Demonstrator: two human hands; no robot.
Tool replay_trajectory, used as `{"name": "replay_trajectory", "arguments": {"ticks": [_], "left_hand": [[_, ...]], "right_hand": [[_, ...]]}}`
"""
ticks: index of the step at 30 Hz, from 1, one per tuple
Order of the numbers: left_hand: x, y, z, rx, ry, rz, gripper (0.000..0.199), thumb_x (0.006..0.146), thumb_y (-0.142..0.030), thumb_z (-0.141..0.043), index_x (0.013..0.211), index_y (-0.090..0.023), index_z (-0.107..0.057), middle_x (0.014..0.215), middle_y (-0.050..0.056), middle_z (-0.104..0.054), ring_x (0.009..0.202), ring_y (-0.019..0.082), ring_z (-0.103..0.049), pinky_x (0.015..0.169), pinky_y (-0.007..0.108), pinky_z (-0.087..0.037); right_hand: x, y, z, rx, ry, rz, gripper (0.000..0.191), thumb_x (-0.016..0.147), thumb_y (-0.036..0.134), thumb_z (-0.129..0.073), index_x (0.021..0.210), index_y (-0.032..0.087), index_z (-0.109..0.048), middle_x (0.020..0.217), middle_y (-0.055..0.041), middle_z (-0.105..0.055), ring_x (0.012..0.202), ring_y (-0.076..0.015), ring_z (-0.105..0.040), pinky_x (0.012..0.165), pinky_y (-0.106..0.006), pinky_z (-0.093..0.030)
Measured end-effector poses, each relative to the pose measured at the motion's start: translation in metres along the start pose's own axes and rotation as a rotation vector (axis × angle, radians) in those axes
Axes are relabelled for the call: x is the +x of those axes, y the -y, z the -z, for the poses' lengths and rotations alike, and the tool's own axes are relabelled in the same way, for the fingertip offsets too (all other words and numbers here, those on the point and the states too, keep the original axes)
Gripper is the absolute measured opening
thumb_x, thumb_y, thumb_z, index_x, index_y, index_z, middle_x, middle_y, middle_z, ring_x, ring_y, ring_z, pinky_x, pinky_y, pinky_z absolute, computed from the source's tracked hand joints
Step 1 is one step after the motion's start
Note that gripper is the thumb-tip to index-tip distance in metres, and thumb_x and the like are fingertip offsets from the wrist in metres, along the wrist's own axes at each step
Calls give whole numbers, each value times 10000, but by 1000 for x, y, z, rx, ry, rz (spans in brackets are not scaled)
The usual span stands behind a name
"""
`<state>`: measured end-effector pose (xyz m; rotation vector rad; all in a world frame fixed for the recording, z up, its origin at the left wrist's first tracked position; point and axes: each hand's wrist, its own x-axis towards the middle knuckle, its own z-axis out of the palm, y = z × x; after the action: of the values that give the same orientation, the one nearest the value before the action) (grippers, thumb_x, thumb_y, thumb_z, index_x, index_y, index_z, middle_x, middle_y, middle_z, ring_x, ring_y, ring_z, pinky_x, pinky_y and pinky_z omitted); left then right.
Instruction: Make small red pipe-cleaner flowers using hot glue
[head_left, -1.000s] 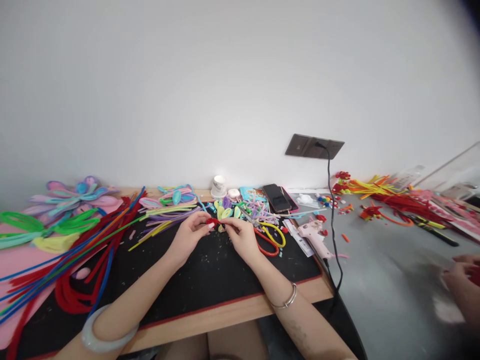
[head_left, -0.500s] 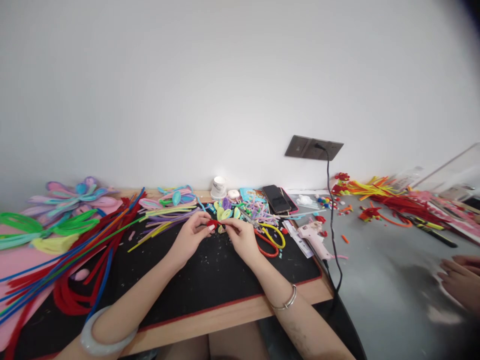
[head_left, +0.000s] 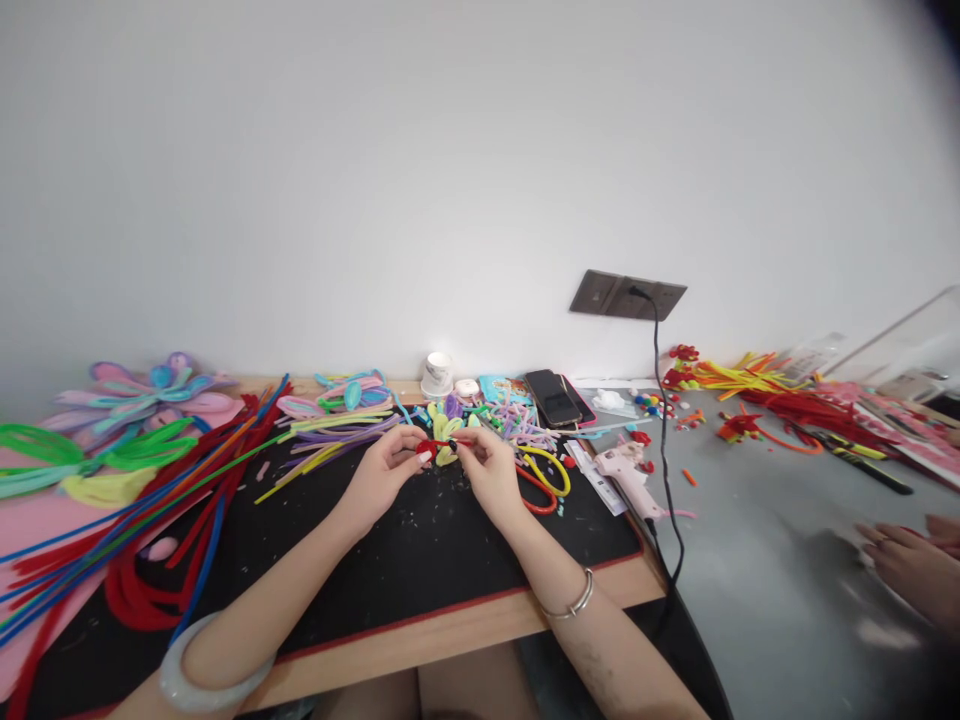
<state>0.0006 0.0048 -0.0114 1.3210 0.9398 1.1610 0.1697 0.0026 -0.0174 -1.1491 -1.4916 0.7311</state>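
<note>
My left hand [head_left: 382, 475] pinches a small red fuzzy piece [head_left: 425, 449] between thumb and fingers. My right hand [head_left: 493, 474], thumb and index pressed nearly together, is at the piece's right end, by a small dark bit; can't tell exactly what that fingertip grip has. Piece sits between my two hands, over the black mat [head_left: 450, 540] on the wooden counter [head_left: 412, 642]. Pale yellow loops [head_left: 445, 430] just beyond my fingertips.

Left of me: long red, blue, green and orange fuzzy stems [head_left: 150, 520] in a loose pile, green loops [head_left: 157, 445], a pastel flower shape [head_left: 161, 395]. Thin yellow and purple stems [head_left: 330, 445] near my left hand. Back edge by the wall: white paper cup [head_left: 437, 376]. Short pastel pieces [head_left: 517, 420] spread beyond my right hand, phone [head_left: 553, 398] behind, red and yellow loops [head_left: 551, 472] beside that hand.

Further right: pink glue gun [head_left: 634, 482], a black cord [head_left: 660, 400] up to the wall socket [head_left: 628, 294]. Another person's hands [head_left: 911, 562] over the grey table [head_left: 750, 540], blurred, hold unclear.
</note>
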Motion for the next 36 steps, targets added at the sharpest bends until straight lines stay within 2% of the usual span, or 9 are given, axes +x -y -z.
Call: {"name": "replay_trajectory", "arguments": {"ticks": [11, 14, 16, 19, 23, 26, 28, 32, 36], "left_hand": [[-1, -2, -1, -1, -38, 15, 250, 707, -281, -676, 920, -199, -574, 804, -5, -636, 740, 162, -629, 720, 300, -494], [-1, -3, -1, 1, -51, 22, 267, 689, -296, -690, 912, -192, -585, 796, 5, -647, 724, 167, -631, 706, 303, -496], [-1, -3, -1, -2, -61, 26, 279, 684, -315, -693, 910, -188, -588, 776, 7, -649, 712, 169, -630, 695, 302, -496], [0, -4, -1, -12, -78, 32, 289, 681, -335, -696, 900, -183, -584, 770, 6, -641, 711, 169, -627, 688, 299, -493], [-1, -6, -1, -4, -93, 32, 298, 681, -344, -696, 902, -181, -579, 802, 12, -633, 717, 172, -624, 681, 300, -487], [-1, -8, -2, -20, -102, 31, 303, 675, -343, -703, 901, -182, -579, 798, 10, -637, 714, 170, -624, 684, 300, -483], [-2, -9, -3, -33, -107, 34, 306, 669, -342, -708, 899, -184, -581, 792, 9, -645, 710, 169, -626, 686, 300, -483], [-1, -9, -4, -32, -109, 32, 315, 660, -360, -713, 889, -185, -587, 800, 16, -660, 709, 178, -636, 683, 312, -492], [-1, -7, -2, -38, -128, 27, 324, 657, -356, -720, 899, -184, -592, 806, 20, -668, 705, 174, -642, 681, 309, -498]], "right_hand": [[1, 4, 0, 103, 4, -32, 135, 778, 218, -546, 875, 174, -629, 685, 6, -595, 531, -111, -500, 504, -218, -397], [2, 5, 2, 43, 12, 1, 172, 804, 229, -517, 929, 175, -622, 697, 2, -604, 549, -118, -533, 528, -225, -427], [4, 8, 10, -50, -29, 41, 210, 836, 242, -479, 981, 172, -614, 761, -22, -634, 624, -139, -580, 586, -244, -459], [4, 14, 38, -259, -176, 67, 256, 840, 221, -438, 1028, 160, -601, 935, -81, -663, 792, -181, -618, 700, -291, -483], [-9, 11, 106, -664, -279, 3, 343, 769, 199, -471, 1089, 127, -571, 1008, -136, -645, 890, -243, -598, 775, -363, -472], [-26, 0, 156, -950, -317, -126, 442, 738, 195, -495, 1167, 90, -518, 1042, -170, -623, 955, -282, -580, 832, -401, -440], [-36, -9, 178, -1139, -314, -255, 470, 724, 181, -514, 1182, 73, -507, 1048, -191, -614, 1004, -319, -560, 863, -437, -406], [-48, -22, 193, -1326, -294, -442, 498, 720, 207, -572, 1193, 69, -499, 1120, -238, -547, 1068, -360, -522, 873, -445, -377], [-45, -23, 196, -1243, -308, -560, 569, 677, 271, -644, 1180, 58, -484, 1068, -242, -548, 1019, -349, -553, 792, -374, -423]]}}
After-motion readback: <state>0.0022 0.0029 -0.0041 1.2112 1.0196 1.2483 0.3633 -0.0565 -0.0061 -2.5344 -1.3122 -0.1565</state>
